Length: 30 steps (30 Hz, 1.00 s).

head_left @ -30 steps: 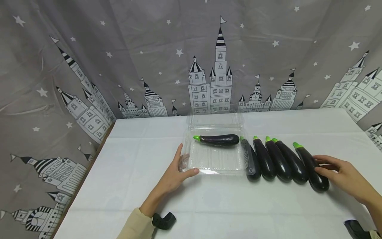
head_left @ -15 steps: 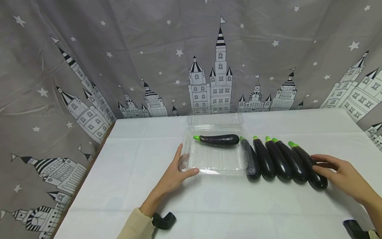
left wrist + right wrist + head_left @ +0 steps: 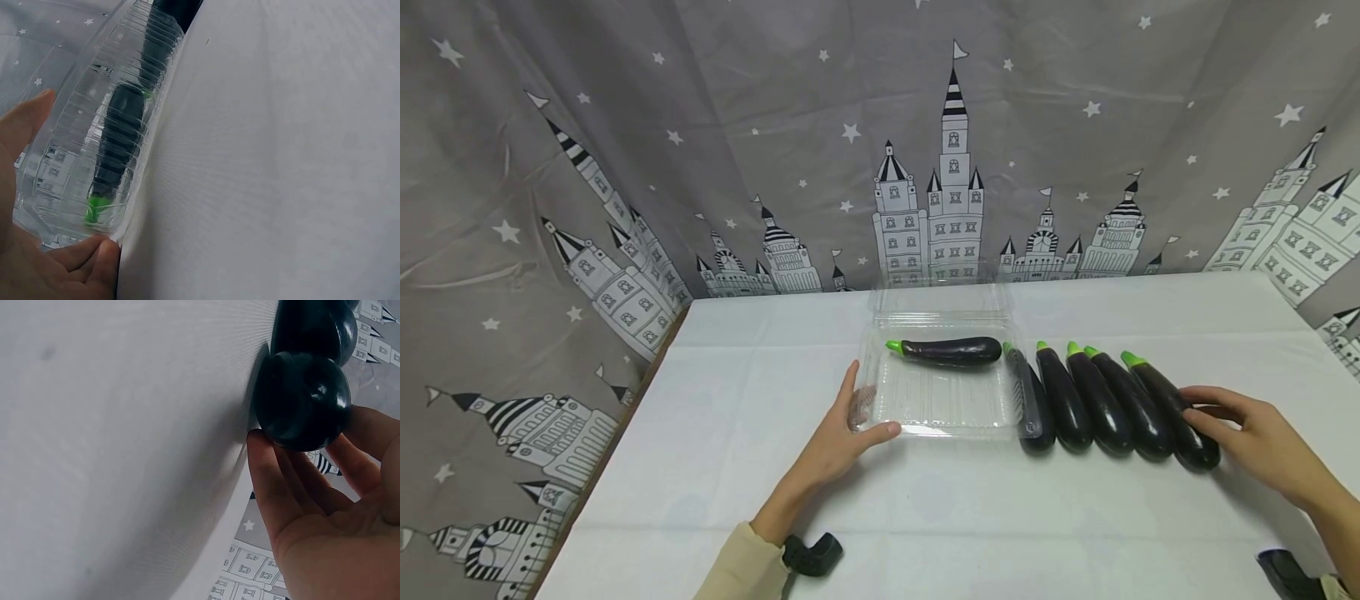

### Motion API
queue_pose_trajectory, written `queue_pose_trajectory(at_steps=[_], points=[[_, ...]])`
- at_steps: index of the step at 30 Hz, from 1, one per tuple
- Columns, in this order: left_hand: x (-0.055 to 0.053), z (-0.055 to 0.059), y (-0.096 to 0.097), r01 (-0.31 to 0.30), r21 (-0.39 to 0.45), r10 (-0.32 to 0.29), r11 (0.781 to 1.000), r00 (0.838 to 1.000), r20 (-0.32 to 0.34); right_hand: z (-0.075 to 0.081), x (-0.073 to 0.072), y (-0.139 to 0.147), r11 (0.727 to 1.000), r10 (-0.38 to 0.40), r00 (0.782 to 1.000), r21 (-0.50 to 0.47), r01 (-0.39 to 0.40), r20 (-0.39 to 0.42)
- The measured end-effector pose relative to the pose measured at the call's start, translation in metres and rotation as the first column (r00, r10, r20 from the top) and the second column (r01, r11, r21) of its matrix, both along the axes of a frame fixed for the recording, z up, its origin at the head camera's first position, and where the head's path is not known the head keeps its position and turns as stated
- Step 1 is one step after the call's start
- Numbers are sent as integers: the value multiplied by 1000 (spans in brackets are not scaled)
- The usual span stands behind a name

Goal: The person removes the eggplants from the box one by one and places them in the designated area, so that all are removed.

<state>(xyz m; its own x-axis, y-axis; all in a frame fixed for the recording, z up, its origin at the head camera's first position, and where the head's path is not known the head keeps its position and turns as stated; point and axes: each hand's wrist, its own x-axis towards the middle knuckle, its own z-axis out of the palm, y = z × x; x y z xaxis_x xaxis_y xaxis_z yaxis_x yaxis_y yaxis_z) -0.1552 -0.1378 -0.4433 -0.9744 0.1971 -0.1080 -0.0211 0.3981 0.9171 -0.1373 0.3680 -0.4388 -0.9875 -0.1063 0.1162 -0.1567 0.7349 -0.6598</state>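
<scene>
A clear plastic clamshell container (image 3: 943, 404) stands with its lid raised at the back, and a glossy eggplant (image 3: 955, 352) with a green stem end lies crosswise inside. My left hand (image 3: 838, 437) holds the container's front left corner, thumb along the front and fingers at the left side. In the left wrist view the fingertips (image 3: 103, 256) meet the base beside the table. My right hand (image 3: 1251, 433) touches the outermost eggplant (image 3: 1180, 421) of a row; thumb and loosely bent fingers lie against its right side. The right wrist view shows that eggplant's rounded end (image 3: 303, 400).
Several more eggplants (image 3: 1097, 408) lie side by side, green ends away from me; the leftmost (image 3: 1036, 408) partly shows through the container's right wall. White cloth covers the table (image 3: 1000, 517). A grey castle-print curtain (image 3: 775, 108) hangs behind and at the left.
My right hand has slid the outermost eggplant a short way left, up beside its neighbour. My left hand and the container have stayed still.
</scene>
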Motion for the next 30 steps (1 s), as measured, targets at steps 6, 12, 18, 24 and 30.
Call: queue_pose_trajectory(at_steps=[6, 12, 18, 24, 30], points=[[1, 0, 0, -4, 1, 4, 1000, 1000, 3, 1, -1, -3, 1000, -8, 1000, 8, 8, -7], [1, 1, 0, -5, 10, 5, 1000, 1000, 4, 2, -3, -5, 1000, -11, 1000, 15, 11, 10], [1, 1, 0, -8, 8, 8, 1000, 1000, 1, 2, -4, -6, 1000, -14, 1000, 21, 13, 24], [1, -1, -1, -7, 12, 7, 1000, 1000, 4, 4, -4, -7, 1000, -28, 1000, 8, 27, 8], [0, -1, 0, 1, 12, -1, 1000, 1000, -5, 7, -2, -9, 998, -56, 998, -14, 55, -30]])
